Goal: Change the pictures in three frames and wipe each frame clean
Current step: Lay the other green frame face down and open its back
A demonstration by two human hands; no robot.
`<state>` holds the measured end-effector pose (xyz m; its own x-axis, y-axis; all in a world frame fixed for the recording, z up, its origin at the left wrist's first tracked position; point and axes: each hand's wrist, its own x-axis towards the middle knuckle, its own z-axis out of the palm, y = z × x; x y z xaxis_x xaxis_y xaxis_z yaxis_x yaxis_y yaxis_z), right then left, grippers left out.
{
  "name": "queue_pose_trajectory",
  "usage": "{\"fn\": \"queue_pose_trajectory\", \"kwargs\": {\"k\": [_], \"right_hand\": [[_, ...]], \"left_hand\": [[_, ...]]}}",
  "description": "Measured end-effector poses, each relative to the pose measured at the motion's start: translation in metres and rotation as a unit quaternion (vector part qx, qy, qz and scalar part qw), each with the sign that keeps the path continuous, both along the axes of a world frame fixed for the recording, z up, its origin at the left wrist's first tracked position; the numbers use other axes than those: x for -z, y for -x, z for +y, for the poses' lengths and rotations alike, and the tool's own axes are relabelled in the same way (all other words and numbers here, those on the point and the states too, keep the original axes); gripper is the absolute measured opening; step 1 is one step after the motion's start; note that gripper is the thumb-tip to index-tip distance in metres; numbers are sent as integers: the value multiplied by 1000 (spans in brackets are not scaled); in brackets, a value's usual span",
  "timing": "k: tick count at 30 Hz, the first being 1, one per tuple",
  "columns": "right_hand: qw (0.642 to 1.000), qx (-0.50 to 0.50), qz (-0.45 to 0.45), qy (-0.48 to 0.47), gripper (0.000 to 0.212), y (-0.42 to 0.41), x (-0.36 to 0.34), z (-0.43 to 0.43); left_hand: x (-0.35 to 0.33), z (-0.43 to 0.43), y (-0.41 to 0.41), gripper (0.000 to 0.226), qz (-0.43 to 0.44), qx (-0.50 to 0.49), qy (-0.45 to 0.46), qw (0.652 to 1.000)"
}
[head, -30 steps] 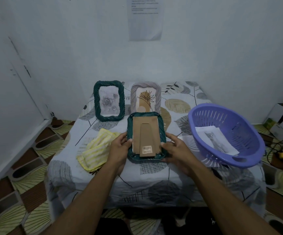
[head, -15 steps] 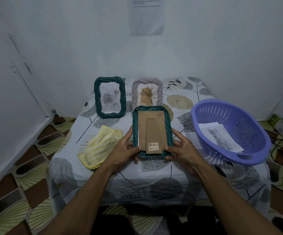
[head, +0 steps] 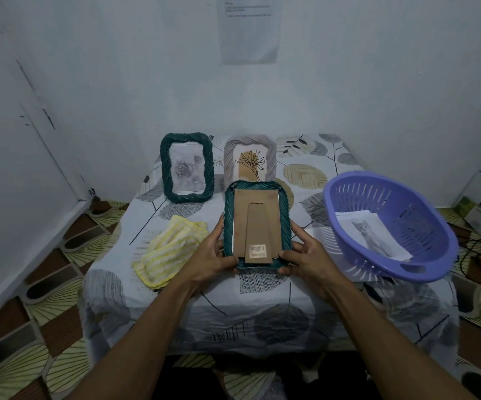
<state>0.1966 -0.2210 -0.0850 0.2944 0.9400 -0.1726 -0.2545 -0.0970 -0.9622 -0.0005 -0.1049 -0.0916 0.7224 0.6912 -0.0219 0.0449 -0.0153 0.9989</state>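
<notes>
The left hand (head: pixel 211 256) and the right hand (head: pixel 305 255) are clamped on a green frame (head: pixel 258 225), one on each lower side edge, thumbs on the near face and fingers wrapped behind. The frame is held between the hands, tilted up, with its back toward the person. A brown backing (head: pixel 255 206) fills the back, and a stand flap (head: pixel 259 235) with a barcode sticker near its lower end lies flat on it.

Just left of the left hand, a yellow cloth (head: pixel 170 251) lies crumpled on the table (head: pixel 262 295), which is covered with a leaf-print sheet. Beyond the left hand, a second green frame (head: pixel 188 168) stands upright, facing the person, with a grey rose picture in it. Beyond the held frame and partly hidden by its top edge stands a grey frame (head: pixel 250 157) with a line drawing of a plant.

To the right of the right hand, a purple basket (head: pixel 389 223) sits tilted at the table's edge. Inside it lies a cat picture (head: pixel 373 235) on white paper. A sheet of paper (head: pixel 249 28) is stuck to the wall behind the table.
</notes>
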Motion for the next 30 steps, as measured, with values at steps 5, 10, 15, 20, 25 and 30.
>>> {"fn": "queue_pose_trajectory", "kwargs": {"k": [5, 10, 15, 20, 25, 30], "right_hand": [[1000, -4, 2, -2, 82, -1, -3, -1], [1000, 4, 19, 13, 89, -8, -2, 0], [1000, 7, 4, 24, 95, -11, 0, 0], [998, 29, -26, 47, 69, -7, -7, 1], [961, 91, -244, 91, 29, -10, -11, 7], [933, 87, -318, 143, 26, -12, -1, 11]], "left_hand": [[-1, 1, 0, 94, -10, 23, 19, 1000], [-3, -1, -6, 47, -52, -11, 120, 991], [-1, -1, -9, 43, -41, -18, 92, 995], [-4, -3, -7, 45, -21, -29, 71, 997], [-3, 8, -5, 30, 134, -95, -178, 970], [-6, 14, 9, 33, 247, -131, -311, 909]]}}
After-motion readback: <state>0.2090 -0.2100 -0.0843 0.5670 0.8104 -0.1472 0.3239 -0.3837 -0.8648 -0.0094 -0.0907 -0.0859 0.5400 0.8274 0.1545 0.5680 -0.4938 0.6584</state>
